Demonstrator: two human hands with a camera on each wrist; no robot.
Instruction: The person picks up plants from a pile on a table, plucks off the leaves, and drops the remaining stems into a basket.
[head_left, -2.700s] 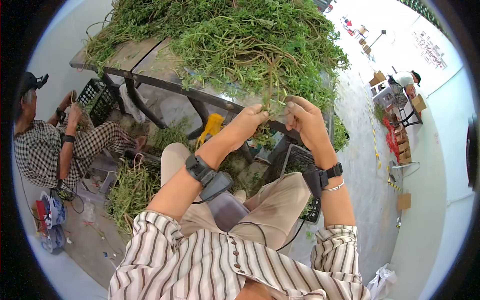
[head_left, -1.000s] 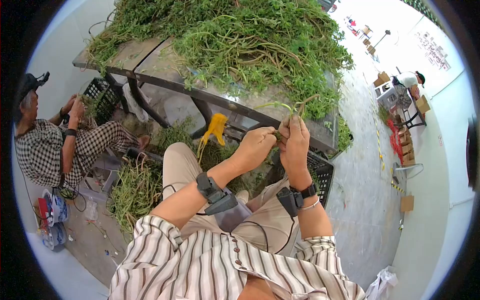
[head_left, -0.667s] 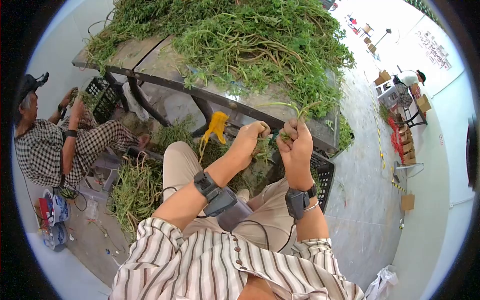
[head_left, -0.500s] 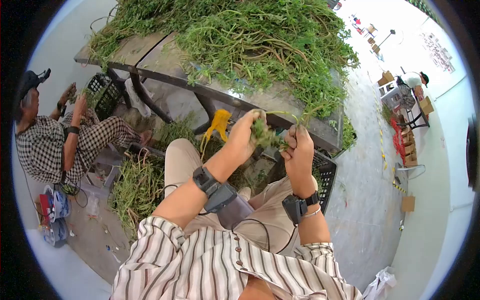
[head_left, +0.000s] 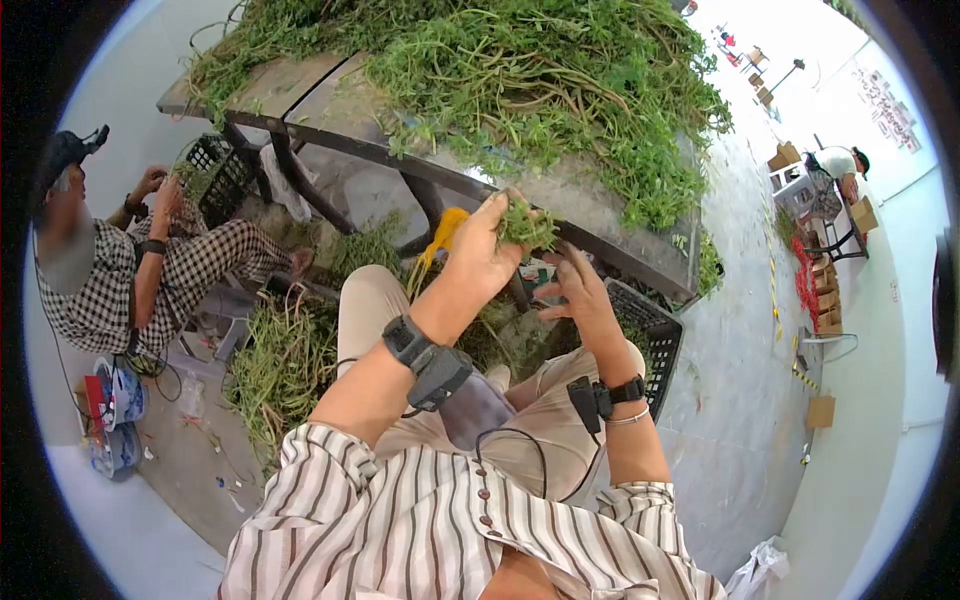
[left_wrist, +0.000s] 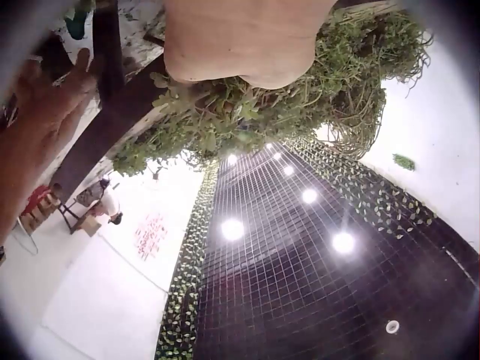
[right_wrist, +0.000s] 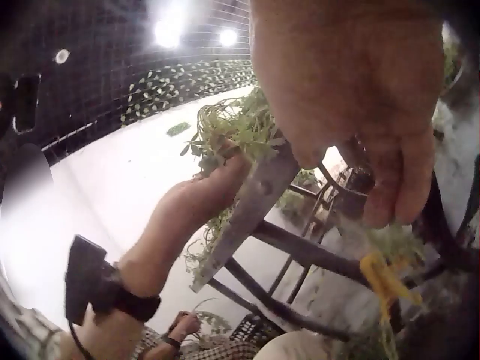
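My left hand [head_left: 480, 255] holds a small bunch of green leafy sprigs [head_left: 530, 226] by the front edge of the table [head_left: 455, 180]. To its right, my right hand [head_left: 582, 298] is spread with fingers apart and nothing between them. In the right wrist view, blurred greenery [right_wrist: 397, 244] shows just below the fingertips of the right hand [right_wrist: 352, 82]. A big heap of leafy green stems [head_left: 560, 90] covers much of the tabletop. The back of the left hand hides its fingers in the left wrist view.
A black plastic crate [head_left: 668, 350] stands under the table's right corner, by my knee. A yellow cloth-like thing [head_left: 440, 238] hangs below the front edge. Cut greens [head_left: 285, 370] are piled at my left. Another person [head_left: 110, 270] sits at far left.
My right hand has let go of the stem it pinched and its fingers have spread. My left hand has moved away from the right hand and now holds the leafy sprigs.
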